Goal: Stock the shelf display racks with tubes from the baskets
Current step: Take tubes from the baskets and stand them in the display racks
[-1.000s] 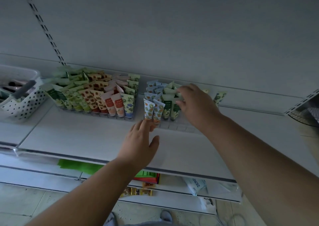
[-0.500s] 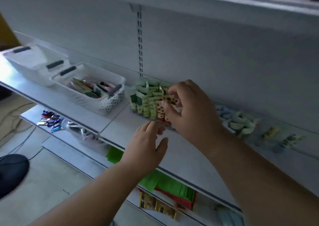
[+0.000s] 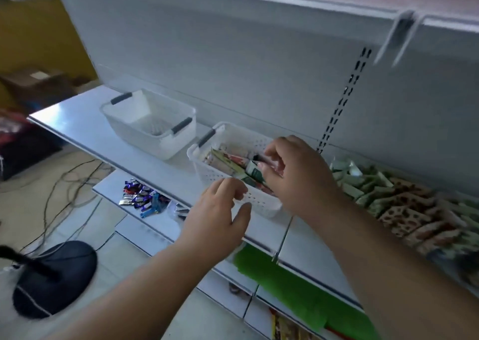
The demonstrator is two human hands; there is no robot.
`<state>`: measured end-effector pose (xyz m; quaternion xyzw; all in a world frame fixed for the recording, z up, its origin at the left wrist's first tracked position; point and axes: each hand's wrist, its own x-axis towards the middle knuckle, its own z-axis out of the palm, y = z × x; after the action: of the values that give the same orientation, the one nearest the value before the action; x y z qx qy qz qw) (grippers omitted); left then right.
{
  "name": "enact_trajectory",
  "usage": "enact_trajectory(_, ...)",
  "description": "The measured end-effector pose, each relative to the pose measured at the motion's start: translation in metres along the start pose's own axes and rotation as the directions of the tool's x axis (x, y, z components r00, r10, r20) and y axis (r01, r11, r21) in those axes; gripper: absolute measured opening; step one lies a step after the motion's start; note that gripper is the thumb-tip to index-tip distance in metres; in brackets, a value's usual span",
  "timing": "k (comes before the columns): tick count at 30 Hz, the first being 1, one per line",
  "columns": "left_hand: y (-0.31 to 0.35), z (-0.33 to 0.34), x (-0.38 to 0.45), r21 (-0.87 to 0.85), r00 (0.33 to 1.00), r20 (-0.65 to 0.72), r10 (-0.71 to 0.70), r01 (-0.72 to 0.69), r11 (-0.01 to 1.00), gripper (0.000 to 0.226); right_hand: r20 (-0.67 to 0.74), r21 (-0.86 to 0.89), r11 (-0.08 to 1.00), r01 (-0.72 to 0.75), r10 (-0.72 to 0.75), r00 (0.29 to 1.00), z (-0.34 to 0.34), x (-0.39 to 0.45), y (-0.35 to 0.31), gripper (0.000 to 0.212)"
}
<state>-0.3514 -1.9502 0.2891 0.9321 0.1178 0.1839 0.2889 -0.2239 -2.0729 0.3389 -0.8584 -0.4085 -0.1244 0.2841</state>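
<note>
Head view, tubes (image 3: 234, 161) in basket (image 3: 207, 169) (perforated)

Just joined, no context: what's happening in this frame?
A person is restocking a store shelf. Their right hand reaches into the nearer white basket, fingers curled around a tube among the tubes there. The left hand rests at that basket's front rim with nothing in it. The farther basket looks empty. To the right, the display rack already holds rows of tubes.
</note>
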Motion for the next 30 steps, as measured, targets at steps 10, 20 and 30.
enact_trajectory(10, -0.044, -0.014, 0.041, -0.089, 0.998, -0.057, 0.008, -0.013, 0.996, 0.014, 0.508, -0.293, 0.948, -0.124, 0.264, 0.82, 0.075, 0.062, 0.034, 0.018)
enact_trajectory(20, -0.087, -0.026, 0.118, -0.19, 0.953, 0.106, 0.282, -0.259, 0.947, 0.01, 0.402, -0.416, 0.861, -0.293, 0.463, 0.79, 0.08, 0.073, 0.026, 0.013)
enact_trajectory(30, -0.075, 0.014, 0.182, 0.037, 0.604, 0.696, 0.389, -0.571, 0.82, 0.009, -0.309, 0.276, 0.819, -0.502, 0.571, 0.761, 0.034, 0.024, -0.074, 0.008)
